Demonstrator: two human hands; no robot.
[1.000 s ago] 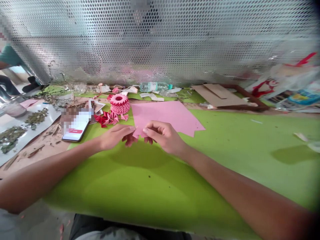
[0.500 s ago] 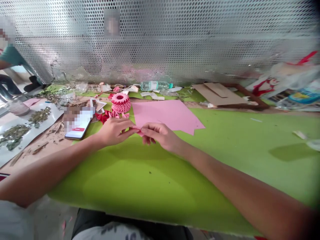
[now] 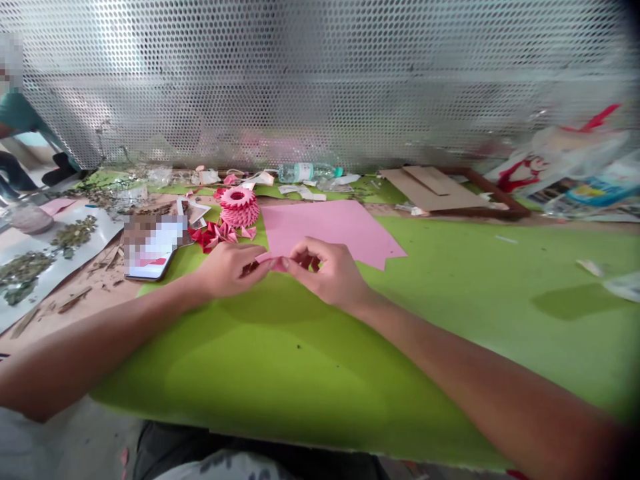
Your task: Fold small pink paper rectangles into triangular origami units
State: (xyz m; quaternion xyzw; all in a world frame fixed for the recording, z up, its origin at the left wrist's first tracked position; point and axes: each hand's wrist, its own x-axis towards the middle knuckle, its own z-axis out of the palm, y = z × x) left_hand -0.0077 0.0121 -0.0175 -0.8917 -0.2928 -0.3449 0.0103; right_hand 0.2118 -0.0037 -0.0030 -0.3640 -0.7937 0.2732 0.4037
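Note:
Between my two hands is a small folded piece of pink paper (image 3: pixel 278 264), pinched from both sides above the green tabletop. My left hand (image 3: pixel 231 268) is closed on its left end, and my right hand (image 3: pixel 327 273) grips its right end between thumb and fingers. Fingers cover much of the paper, so its full shape is hidden. Just behind lies a large pink paper sheet (image 3: pixel 330 227) with a notched corner. A ring-shaped stack of folded pink paper pieces (image 3: pixel 239 208) stands beyond my left hand. Loose red and pink folded pieces (image 3: pixel 213 235) lie in front of that stack.
A phone (image 3: pixel 156 250) lies to the left, near dried leaves on a white sheet (image 3: pixel 103 233). Along the perforated metal panel (image 3: pixel 320 80) are a plastic bottle (image 3: pixel 310 172), cardboard (image 3: pixel 425 190) and plastic bags (image 3: pixel 565 167). Another person (image 3: pixel 23 117) sits at far left.
My right hand has turned, its fingers now curled higher around the paper's end. My left hand has shifted slightly, still pinching the paper. The whole view has drifted a little.

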